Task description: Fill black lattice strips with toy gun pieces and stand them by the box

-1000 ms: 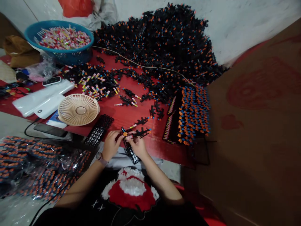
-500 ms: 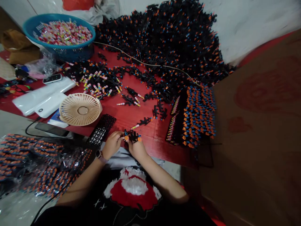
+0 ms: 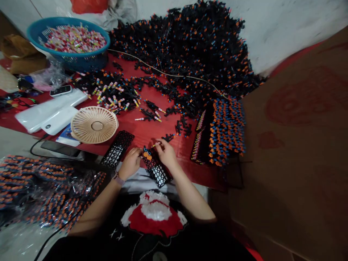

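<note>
My left hand (image 3: 131,162) grips the left edge of a black perforated rack (image 3: 160,175), which lies tilted at the table's front edge. At the rack's far end sit a few black toy guns with orange discs (image 3: 147,156) and blue parts. My right hand (image 3: 166,153) reaches past the rack with its fingers closed on a black toy gun (image 3: 168,137) lying on the table. A yellow tip of that gun's candy tube shows by the fingers; the rest is covered. A second black rack (image 3: 117,148) lies left of my left hand.
A cream basket (image 3: 94,125) and white plastic bags (image 3: 51,108) are at left. Behind stand a blue basket (image 3: 67,54) of wrapped candy and a large heap of black toy guns (image 3: 187,43). Filled racks (image 3: 227,130) stand at right, beside a cardboard box (image 3: 293,145). Bagged sets (image 3: 49,192) lie lower left.
My right hand has left the toy guns by my left hand and moved forward right to the toy gun on the table. The rack in front of me now shows plainly.
</note>
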A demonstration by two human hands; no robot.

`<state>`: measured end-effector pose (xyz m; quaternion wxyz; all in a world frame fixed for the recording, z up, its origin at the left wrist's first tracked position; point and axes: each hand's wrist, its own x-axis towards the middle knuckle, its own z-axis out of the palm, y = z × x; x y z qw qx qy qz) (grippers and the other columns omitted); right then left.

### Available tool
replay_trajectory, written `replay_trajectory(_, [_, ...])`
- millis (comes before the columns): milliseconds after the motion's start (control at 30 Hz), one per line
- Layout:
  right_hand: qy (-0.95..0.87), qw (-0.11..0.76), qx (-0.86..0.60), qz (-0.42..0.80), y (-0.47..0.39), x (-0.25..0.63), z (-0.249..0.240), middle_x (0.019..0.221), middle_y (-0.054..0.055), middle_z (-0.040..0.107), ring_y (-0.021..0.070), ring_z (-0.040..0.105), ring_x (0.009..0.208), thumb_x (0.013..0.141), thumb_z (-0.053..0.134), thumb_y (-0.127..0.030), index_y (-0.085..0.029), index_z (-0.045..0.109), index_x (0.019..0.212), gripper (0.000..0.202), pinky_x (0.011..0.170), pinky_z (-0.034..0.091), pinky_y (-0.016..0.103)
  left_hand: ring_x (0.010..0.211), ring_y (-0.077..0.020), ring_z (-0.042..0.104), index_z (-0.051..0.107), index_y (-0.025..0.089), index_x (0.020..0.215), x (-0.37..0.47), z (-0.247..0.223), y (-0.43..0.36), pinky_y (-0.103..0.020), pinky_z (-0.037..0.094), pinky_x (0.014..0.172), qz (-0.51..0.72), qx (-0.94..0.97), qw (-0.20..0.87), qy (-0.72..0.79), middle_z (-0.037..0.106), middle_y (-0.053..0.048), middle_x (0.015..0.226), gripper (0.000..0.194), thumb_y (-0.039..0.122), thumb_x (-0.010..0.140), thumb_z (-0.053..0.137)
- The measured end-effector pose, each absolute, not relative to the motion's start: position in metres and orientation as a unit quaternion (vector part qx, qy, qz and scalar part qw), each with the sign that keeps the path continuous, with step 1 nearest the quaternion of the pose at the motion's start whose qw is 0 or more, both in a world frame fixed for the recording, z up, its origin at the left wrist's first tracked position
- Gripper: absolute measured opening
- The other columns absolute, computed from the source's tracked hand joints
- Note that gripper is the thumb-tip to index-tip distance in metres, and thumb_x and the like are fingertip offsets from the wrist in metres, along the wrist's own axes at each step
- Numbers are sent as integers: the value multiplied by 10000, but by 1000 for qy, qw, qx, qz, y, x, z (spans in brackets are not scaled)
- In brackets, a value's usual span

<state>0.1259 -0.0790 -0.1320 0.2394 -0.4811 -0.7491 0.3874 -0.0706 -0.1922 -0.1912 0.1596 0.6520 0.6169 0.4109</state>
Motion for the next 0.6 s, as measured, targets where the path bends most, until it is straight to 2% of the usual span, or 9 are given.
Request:
replay_trajectory(33, [-752,228,-502,362,-74,129,-132,988,57,770,221,708,924,1060,589,-324,-233,747,1191,225,886,579,322,1173,-276,723,714,209,1238,-72,-191,-192,-489,629,1083,416,650,165,615,764,-96,1194,376,37,952,541])
replay_trajectory(100, [-751,199,-549,309,-69,140,-134,960,74,754,226,696,913,1042,616,-310,-225,728,1087,148,870,557,316,1137,-266,731,715,201,1211,-75,-190,-191,-465,634,1063,424,648,172,609,770,-89,1169,341,48,967,531])
replay_trajectory(167, [-724,195,-599,281,-66,155,-138,947,91,750,231,693,877,984,635,-235,-197,694,1147,177,829,544,316,1120,-262,736,711,188,1198,-78,-187,-191,-441,634,1045,428,649,175,604,772,-91,1161,316,55,980,526])
replay_trajectory(233, [-674,213,-626,328,-67,169,-142,877,76,746,233,694,791,943,663,-237,-159,652,1254,321,757,540,320,1107,-257,738,710,188,1178,-79,-184,-189,-422,631,1027,427,652,178,601,771,-91,1145,291,62,991,527])
replay_trajectory(300, [-620,249,-606,431,-71,177,-144,829,52,743,230,696,731,922,725,-346,-154,654,1258,393,707,547,324,1086,-253,738,711,199,1143,-79,-181,-187,-411,628,1007,426,651,183,601,767,-86,1112,256,75,1000,538])
replay_trajectory(433, [-561,341,-482,581,-100,162,-152,969,67,788,223,732,869,916,769,-582,-211,714,1070,406,824,598,346,1086,-257,733,715,211,1119,-77,-175,-186,-419,621,1008,418,642,202,611,763,-83,1097,188,126,1009,590])
replay_trajectory(500, [-553,361,-443,606,-117,146,-159,977,60,789,227,739,907,899,794,-626,-229,694,1022,427,866,612,355,1122,-261,732,724,210,1143,-77,-172,-187,-429,616,1033,414,639,216,612,767,-87,1134,185,148,1006,616])
replay_trajectory(600, [-575,355,-426,601,-136,130,-168,1024,78,803,256,766,963,897,811,-633,-245,687,1070,442,911,639,395,1150,-261,735,733,208,1172,-78,-168,-189,-434,613,1060,415,636,228,610,774,-92,1169,190,185,1011,635])
